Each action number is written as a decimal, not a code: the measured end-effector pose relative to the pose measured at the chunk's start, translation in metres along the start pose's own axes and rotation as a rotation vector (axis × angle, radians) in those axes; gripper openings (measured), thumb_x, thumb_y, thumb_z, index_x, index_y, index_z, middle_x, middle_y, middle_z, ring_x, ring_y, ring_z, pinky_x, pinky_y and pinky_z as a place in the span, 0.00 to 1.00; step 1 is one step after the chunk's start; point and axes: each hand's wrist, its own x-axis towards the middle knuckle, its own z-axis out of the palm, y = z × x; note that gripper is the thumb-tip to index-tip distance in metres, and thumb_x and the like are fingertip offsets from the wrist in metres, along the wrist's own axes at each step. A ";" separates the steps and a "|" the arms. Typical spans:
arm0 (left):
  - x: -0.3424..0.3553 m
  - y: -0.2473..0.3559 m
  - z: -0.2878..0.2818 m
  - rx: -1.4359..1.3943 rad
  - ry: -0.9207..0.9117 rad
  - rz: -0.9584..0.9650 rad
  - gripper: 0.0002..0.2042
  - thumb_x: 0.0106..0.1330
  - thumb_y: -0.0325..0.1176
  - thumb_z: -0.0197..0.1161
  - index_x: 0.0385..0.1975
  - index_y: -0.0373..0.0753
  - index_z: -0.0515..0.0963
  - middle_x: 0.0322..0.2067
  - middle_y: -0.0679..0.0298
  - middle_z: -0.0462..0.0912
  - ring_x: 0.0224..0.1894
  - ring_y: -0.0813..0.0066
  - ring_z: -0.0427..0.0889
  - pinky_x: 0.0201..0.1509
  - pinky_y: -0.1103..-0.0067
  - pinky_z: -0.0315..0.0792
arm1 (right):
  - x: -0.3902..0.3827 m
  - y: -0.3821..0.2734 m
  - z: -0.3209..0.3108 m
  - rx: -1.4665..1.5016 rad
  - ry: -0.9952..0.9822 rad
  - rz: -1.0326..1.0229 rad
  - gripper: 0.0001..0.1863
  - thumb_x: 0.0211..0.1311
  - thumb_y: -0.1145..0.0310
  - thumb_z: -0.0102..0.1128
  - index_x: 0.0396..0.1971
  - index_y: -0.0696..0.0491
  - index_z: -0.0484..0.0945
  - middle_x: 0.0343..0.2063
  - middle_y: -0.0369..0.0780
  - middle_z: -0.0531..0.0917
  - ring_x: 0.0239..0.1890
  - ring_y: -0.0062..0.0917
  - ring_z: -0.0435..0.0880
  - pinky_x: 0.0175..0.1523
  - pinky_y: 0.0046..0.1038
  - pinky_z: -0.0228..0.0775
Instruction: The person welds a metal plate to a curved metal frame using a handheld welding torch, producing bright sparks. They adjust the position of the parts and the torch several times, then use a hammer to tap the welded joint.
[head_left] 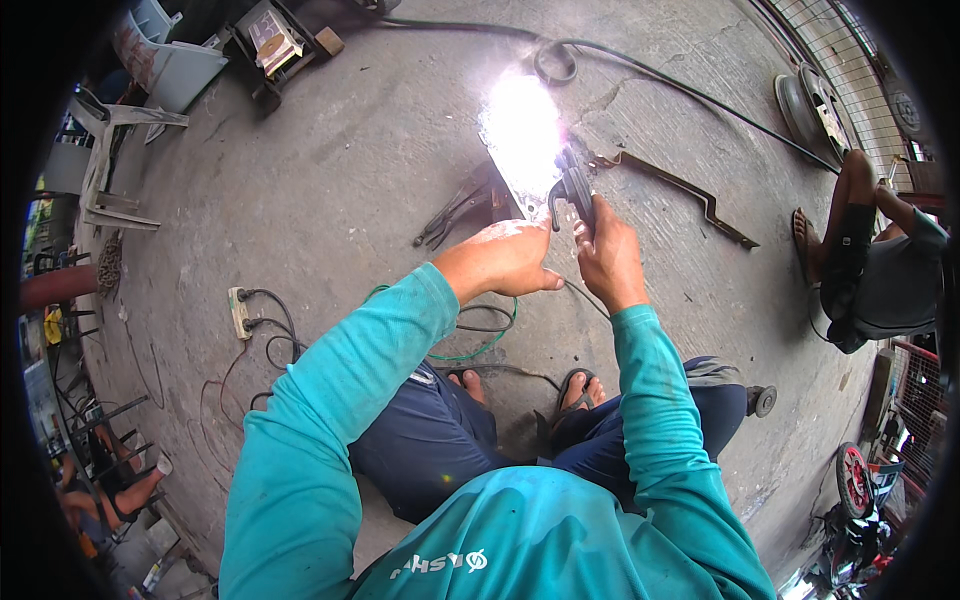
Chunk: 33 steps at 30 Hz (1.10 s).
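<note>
flat grey metal plate (524,196), far end lost in white glare (522,125), just beyond left hand (500,260); that hand's finger closure cannot be told. black lever-handled welding holder (576,190), clasped in right hand (612,262).

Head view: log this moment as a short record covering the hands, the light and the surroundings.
Right hand: closed around a dark handheld tool
Left hand: at the near end of a metal plate; grip unclear
Light: white glare ahead of the tool, hiding much of the plate
Right of the tool: bent metal bar on the floor
Left side: power strip with dark cables plugged in
Right edge: another person, seated
</note>
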 end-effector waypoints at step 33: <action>-0.001 0.003 -0.003 -0.026 -0.017 -0.028 0.47 0.63 0.48 0.71 0.68 0.13 0.58 0.48 0.31 0.83 0.56 0.38 0.83 0.60 0.58 0.76 | 0.005 -0.015 -0.007 -0.025 -0.104 0.159 0.24 0.70 0.71 0.61 0.62 0.64 0.73 0.42 0.61 0.86 0.47 0.58 0.86 0.51 0.48 0.76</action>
